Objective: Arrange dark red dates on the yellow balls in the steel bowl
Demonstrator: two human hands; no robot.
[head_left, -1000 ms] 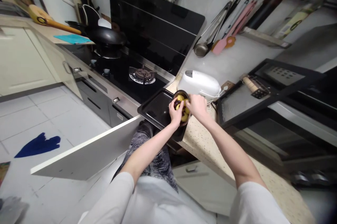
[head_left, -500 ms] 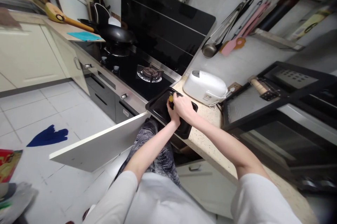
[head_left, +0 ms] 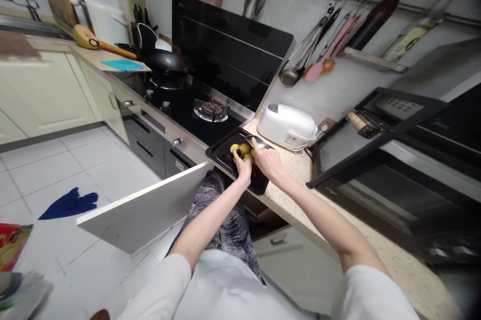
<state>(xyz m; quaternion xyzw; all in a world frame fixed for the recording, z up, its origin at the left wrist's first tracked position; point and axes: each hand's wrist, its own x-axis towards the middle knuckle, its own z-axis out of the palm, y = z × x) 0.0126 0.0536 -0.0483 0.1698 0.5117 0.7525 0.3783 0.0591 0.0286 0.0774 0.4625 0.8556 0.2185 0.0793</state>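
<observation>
A black baking tray (head_left: pixel 221 154) lies on the counter beside the stove. Several yellow, roundish pieces (head_left: pixel 244 148) rest in the tray between my hands. My left hand (head_left: pixel 242 166) is at the pieces, its thumb and fingers apart around their near side. My right hand (head_left: pixel 266 158) is closed on a shiny metal utensil (head_left: pixel 260 142) at the tray's right side, its index finger stretched along it. The utensil's handle is hidden in the palm.
Behind the tray sits a white appliance (head_left: pixel 287 127). A gas burner (head_left: pixel 212 109) is to the left, a black oven (head_left: pixel 376 195) to the right. An open cabinet door (head_left: pixel 146 210) juts out at my left, and a blue glove-like item (head_left: pixel 71 204) lies on the floor.
My hands, close together before, have moved apart, and the yellow pieces now show between them. The metal utensil is now visible at my right hand. The camera view has shifted slightly.
</observation>
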